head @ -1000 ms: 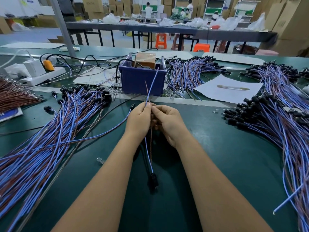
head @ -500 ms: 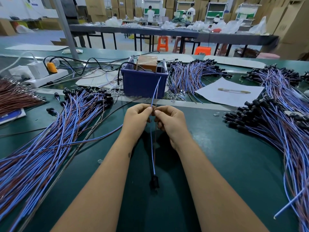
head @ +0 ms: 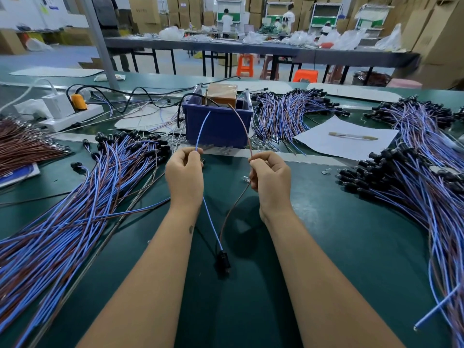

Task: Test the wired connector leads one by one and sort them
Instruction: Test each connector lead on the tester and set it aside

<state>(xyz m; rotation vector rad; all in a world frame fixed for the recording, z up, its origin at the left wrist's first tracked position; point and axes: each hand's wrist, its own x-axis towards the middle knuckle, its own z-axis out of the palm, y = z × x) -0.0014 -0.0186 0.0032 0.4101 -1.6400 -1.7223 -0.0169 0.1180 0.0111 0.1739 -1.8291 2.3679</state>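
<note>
Left hand (head: 185, 175) raised over the green bench top (head: 339, 234), fingers curled, pinching the blue wire (head: 212, 227) of a single lead between thumb and forefinger; free end of that wire rising past the fingers toward the blue plastic bin (head: 218, 126). Right hand (head: 270, 181) level with it and held well apart, fingers curled round the brown wire (head: 234, 207) of the same lead, its free end arching up in front of the bin's right half. Both wires running down between the forearms in a V and meeting at the black connector (head: 223, 261), low over the mat or resting on it, cannot tell which. Inside the bin, a brown wrapped block (head: 221, 93) between two upright metal posts. To the left, a large fan of blue-and-brown leads (head: 62, 222) with black connectors at the far end; to the right, another big heap of leads (head: 414, 187); behind the bin on the right, a third bundle (head: 288, 114). At far left, a sheaf of brown wires (head: 22, 144), beside a white power strip (head: 72, 118) carrying a white adapter and an orange plug. Right of the bin, a white paper sheet (head: 344, 139) with a slim pen-like tool lying on it. Small clear bulbs (head: 263, 146) scattered just in front of the bin.
</note>
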